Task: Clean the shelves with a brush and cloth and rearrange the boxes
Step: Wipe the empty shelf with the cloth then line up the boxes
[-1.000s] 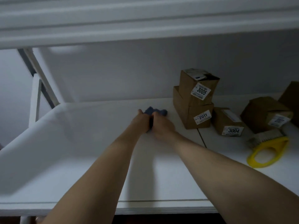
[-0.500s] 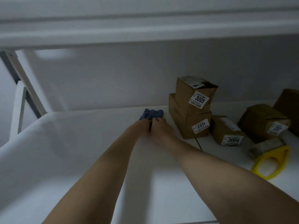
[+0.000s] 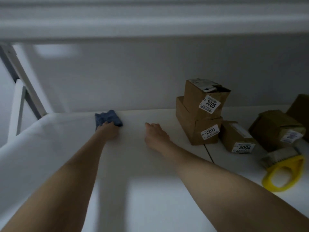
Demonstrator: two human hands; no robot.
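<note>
The left grip (image 3: pixel 109 131) clutches a crumpled blue cloth (image 3: pixel 108 118) on the white shelf (image 3: pixel 66 156); the right grip (image 3: pixel 156 136) is relaxed, holding nothing.

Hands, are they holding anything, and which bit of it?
The left hand holds the blue cloth by its near edge, against the white shelf. The right hand holds nothing.

A plain grey wall (image 3: pixel 117 77) backs the white shelf (image 3: pixel 50 156) in dim light. A second shelf board (image 3: pixel 150 22) runs overhead; a white frame post (image 3: pixel 16 106) stands left.
</note>
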